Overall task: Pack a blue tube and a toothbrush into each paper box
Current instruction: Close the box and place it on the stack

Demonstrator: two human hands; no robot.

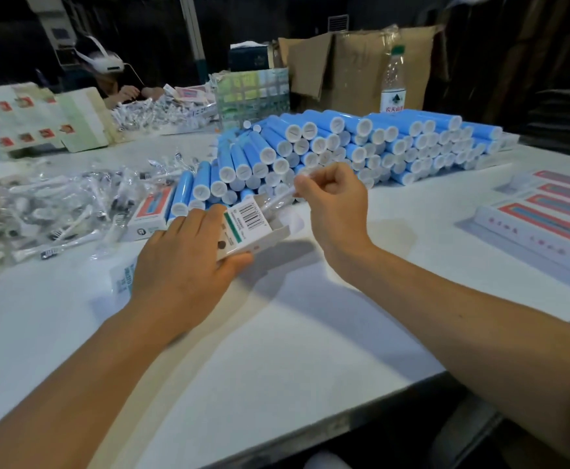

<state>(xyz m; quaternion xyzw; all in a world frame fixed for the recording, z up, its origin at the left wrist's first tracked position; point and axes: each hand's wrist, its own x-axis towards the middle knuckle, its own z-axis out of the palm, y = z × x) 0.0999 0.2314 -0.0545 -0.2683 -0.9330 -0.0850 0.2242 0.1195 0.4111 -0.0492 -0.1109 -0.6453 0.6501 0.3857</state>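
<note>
left hand (188, 265): gripping paper box (249, 228), open end facing right hand
right hand (331, 198): pinching wrapped toothbrush (278, 199), long axis angling down-left into box mouth
place: table (276, 333) centre, tubes just behind

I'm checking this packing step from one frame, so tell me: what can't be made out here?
- Inside of the paper box, head view: its own walls and the left hand hide whether a blue tube is in it.
- Toothbrush: clear wrapper and blur; the right hand covers its upper end.
- Finished boxes: cut off by the right edge.
- Water bottle label: too small to read fully.
</note>
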